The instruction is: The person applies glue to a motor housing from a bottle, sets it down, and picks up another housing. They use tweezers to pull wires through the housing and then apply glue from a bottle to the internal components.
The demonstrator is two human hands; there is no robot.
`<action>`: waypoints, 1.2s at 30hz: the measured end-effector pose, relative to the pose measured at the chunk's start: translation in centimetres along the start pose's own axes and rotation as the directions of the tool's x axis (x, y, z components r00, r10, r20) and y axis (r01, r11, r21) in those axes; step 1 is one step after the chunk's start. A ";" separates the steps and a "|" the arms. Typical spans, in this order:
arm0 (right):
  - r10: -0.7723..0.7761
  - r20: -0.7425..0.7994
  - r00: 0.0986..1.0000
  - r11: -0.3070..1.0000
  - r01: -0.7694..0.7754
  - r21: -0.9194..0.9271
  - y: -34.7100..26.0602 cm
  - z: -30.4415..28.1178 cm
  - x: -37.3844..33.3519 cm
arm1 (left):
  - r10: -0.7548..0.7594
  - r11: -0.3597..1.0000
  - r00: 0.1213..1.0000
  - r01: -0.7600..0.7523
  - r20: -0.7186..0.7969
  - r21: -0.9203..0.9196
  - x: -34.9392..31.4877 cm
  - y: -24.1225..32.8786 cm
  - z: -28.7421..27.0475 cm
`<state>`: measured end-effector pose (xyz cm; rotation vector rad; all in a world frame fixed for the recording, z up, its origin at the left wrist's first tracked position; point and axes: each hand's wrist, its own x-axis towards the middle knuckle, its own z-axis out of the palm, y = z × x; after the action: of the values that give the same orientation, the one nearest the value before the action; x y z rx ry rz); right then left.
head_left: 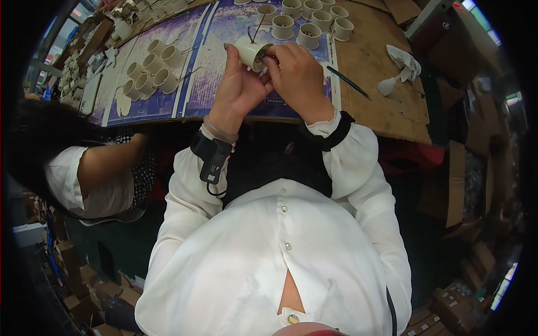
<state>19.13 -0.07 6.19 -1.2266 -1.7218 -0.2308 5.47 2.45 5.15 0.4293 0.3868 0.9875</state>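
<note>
Over the far middle of the table, my left hand point(242, 89) holds a cream-white cylindrical housing point(245, 51), tilted on its side with its open mouth toward my right. Thin dark wires point(255, 35) stick up from its far side. My right hand point(300, 75) is closed, with thumb and fingertips pinched together at the mouth of the housing. Whatever those fingertips grip there is hidden. Beyond my right hand stand several similar housings point(309, 36), some with dark wires or small parts inside.
More cream housings with wires point(166, 80) stand in a group at the left on printed cardboard point(196, 101). Right of my hands lie a dark pen-like stick point(348, 83) and a crumpled white wrapping point(404, 61). Another person's arm point(112, 159) is close on my left.
</note>
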 end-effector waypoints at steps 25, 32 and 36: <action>0.263 0.304 0.916 0.910 -0.340 0.238 0.8 -5.4 -1.5 | 0.339 0.757 0.892 -0.448 0.299 0.476 -2.8 2.9 -1.1; -0.091 -0.014 0.996 0.959 0.092 0.268 -0.4 -6.1 -2.5 | 0.386 0.461 0.773 -0.635 0.504 0.620 -3.3 3.1 -0.8; -0.051 0.092 0.994 0.977 0.030 0.211 -0.4 -4.5 -2.5 | 0.351 0.385 0.793 -0.607 0.498 0.695 -3.7 2.4 -0.1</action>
<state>21.49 -4.64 6.63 -1.0637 -1.8062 -0.0129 1.83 0.41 6.72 1.6570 0.4804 1.2545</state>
